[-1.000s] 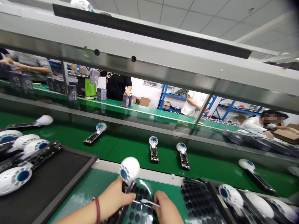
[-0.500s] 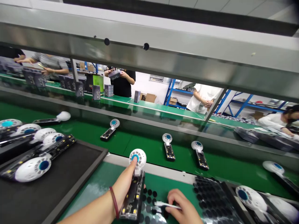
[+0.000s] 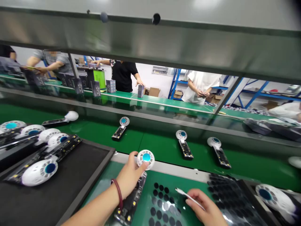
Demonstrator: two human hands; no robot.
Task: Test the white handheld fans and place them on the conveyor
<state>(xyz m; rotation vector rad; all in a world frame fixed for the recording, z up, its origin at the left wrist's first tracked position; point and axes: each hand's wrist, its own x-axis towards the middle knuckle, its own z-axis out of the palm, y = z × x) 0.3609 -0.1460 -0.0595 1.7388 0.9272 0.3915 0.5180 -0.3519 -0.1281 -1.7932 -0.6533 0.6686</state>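
Note:
My left hand [image 3: 131,172] is closed around a device [image 3: 133,201], its thumb on the front of the round white head near the blue centre. The device's dark see-through body with small yellow lights slants down under my wrist. My right hand [image 3: 204,205] pinches a thin white cable [image 3: 191,198], whose narrow plug end points up and left, apart from the device. Between the hands, a clear sheet of black round stickers [image 3: 162,201] lies on the green work surface.
More such devices lie on the green belt, one of them a device [image 3: 184,144] ahead. Several are piled on a black tray [image 3: 70,175] at left. Another sticker sheet [image 3: 225,194] lies right. A metal beam [image 3: 141,40] crosses above; co-workers stand beyond, near grey boxes [image 3: 96,88].
My left hand has shifted its grip around the device's head, fingers now showing behind it. The cable has moved right, away from the device. The view has turned slightly.

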